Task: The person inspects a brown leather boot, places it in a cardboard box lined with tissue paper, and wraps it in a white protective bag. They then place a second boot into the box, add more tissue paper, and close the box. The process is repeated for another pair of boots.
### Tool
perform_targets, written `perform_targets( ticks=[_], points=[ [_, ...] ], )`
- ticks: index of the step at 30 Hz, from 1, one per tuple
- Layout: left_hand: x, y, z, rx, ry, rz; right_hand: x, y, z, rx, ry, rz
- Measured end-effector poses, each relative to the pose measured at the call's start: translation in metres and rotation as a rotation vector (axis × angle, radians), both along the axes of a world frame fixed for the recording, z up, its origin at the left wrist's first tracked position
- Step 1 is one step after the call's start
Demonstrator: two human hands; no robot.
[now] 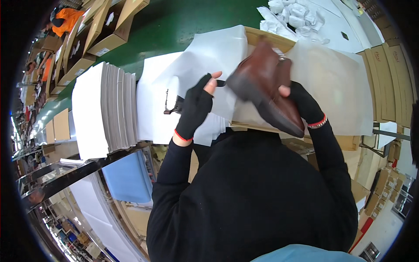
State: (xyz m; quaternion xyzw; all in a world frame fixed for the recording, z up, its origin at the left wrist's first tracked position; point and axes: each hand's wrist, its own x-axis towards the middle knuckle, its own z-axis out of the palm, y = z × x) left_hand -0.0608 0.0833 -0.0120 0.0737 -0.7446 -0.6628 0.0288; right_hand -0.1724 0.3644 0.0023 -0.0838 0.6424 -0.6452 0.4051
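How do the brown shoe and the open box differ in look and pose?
The brown shoe has a darker sole; the box is light tan cardboard. The shoe is held tilted in the right hand; the box lies open beneath it, white paper draped over its sides. The shoe looks blurred; the box looks sharper.

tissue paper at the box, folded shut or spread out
Spread out: the paper drapes over both sides of the box, and the brown shoe is uncovered.
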Motion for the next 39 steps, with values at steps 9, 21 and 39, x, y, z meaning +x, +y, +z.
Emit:
perform_targets(
  ticks=[9,21,39],
  points=[
    [0.000,0.064,-0.060,-0.689,0.042,-0.184,-0.052,-0.012,-0.138,-0.432,-0.315,-0.627],
    [0.001,0.070,-0.071,-0.514,0.014,-0.121,-0.124,0.011,-0.088,0.623,1.158,0.080],
    [0.005,0.084,-0.065,-0.321,-0.178,-0.034,-0.382,0.026,-0.130,1.227,0.710,0.352]
  ],
)
